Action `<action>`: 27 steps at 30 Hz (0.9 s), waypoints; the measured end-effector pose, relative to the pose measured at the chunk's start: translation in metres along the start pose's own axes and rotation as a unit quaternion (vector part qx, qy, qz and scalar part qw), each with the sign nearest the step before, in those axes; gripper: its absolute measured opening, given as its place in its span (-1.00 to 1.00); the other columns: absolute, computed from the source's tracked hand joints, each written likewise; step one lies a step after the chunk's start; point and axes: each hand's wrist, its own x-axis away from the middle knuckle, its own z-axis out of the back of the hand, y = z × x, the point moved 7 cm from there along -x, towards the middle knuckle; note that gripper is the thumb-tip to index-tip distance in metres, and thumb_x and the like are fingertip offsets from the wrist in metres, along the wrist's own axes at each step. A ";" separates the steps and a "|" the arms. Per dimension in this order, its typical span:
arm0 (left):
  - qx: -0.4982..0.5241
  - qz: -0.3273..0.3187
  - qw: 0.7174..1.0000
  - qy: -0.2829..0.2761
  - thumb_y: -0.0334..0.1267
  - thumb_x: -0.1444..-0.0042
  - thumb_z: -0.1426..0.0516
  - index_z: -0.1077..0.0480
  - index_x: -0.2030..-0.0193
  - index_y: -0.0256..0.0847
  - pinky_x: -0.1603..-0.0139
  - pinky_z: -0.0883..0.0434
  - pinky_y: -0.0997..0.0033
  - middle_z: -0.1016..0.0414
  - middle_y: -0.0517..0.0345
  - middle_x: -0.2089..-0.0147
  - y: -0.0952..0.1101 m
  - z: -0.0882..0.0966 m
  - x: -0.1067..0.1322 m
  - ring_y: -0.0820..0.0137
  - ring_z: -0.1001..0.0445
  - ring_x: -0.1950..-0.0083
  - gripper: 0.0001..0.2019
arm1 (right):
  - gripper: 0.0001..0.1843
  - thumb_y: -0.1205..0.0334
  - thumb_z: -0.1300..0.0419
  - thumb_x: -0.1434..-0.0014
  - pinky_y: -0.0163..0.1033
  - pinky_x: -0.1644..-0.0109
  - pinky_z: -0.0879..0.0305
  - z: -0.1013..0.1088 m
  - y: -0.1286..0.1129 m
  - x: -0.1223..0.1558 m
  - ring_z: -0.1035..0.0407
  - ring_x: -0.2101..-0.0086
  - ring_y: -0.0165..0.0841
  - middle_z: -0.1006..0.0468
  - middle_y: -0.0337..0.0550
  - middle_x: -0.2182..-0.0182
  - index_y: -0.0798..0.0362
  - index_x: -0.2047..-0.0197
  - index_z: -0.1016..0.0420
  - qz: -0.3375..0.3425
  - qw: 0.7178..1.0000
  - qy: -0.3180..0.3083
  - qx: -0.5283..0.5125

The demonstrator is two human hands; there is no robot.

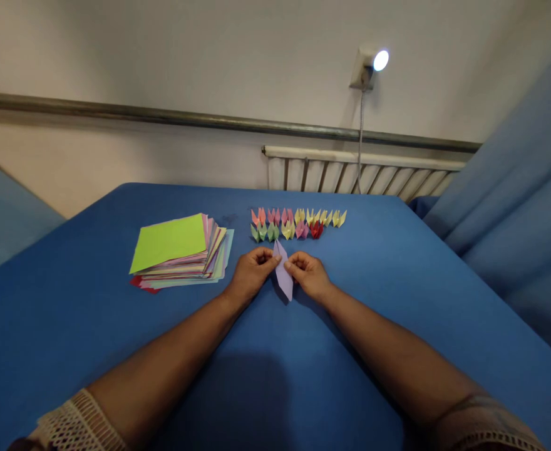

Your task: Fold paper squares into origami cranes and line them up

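A lavender sheet of origami paper point(283, 280), folded into a long narrow diamond, is held just above the blue table. My left hand point(252, 272) pinches its left edge near the upper half. On the other edge, my right hand point(309, 274) grips it between thumb and fingers. Right behind the paper stand two rows of small folded paper cranes, among them a green crane point(273, 232), a red crane point(317, 230) and an orange-pink crane point(258, 217). Their bodies are partly too small to make out.
Left of my hands lies a thick, uneven stack of coloured paper point(172, 244) with a lime sheet on top. The blue table point(238, 388) reaches back to a wall with a metal rail point(186, 117). A cable point(361, 125) hangs from a socket; a blue curtain point(514, 194) is at right.
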 end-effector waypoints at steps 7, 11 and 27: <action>0.076 0.033 0.996 0.041 -0.04 0.18 -0.32 -0.46 0.41 -0.27 0.29 -0.36 0.44 -0.47 0.18 0.43 -0.001 0.010 -0.003 0.44 -0.39 0.39 -0.68 | -0.68 -0.03 -0.27 0.04 -0.38 0.54 -0.05 -0.003 0.000 0.001 -0.12 0.62 -0.52 -0.29 -0.40 0.65 0.04 0.47 -0.33 0.001 1.000 -0.017 0.007; 0.080 0.044 0.996 -0.006 -0.04 0.17 -0.32 -0.47 0.39 -0.26 0.32 -0.36 0.45 -0.48 0.17 0.42 -0.002 0.002 -0.001 0.45 -0.40 0.39 -0.67 | -0.68 -0.03 -0.27 0.05 -0.37 0.53 -0.08 -0.004 0.000 0.002 -0.14 0.61 -0.51 -0.31 -0.39 0.64 0.04 0.48 -0.33 -0.005 1.000 -0.021 0.004; 0.042 0.060 0.997 -0.028 0.03 0.10 -0.27 -0.45 0.43 -0.28 0.40 -0.34 0.45 -0.47 0.16 0.48 -0.006 -0.003 0.002 0.44 -0.40 0.45 -0.64 | -0.67 -0.03 -0.30 0.08 -0.37 0.54 -0.10 -0.003 -0.001 0.001 -0.16 0.63 -0.51 -0.33 -0.39 0.66 0.04 0.49 -0.35 -0.013 1.000 -0.001 -0.014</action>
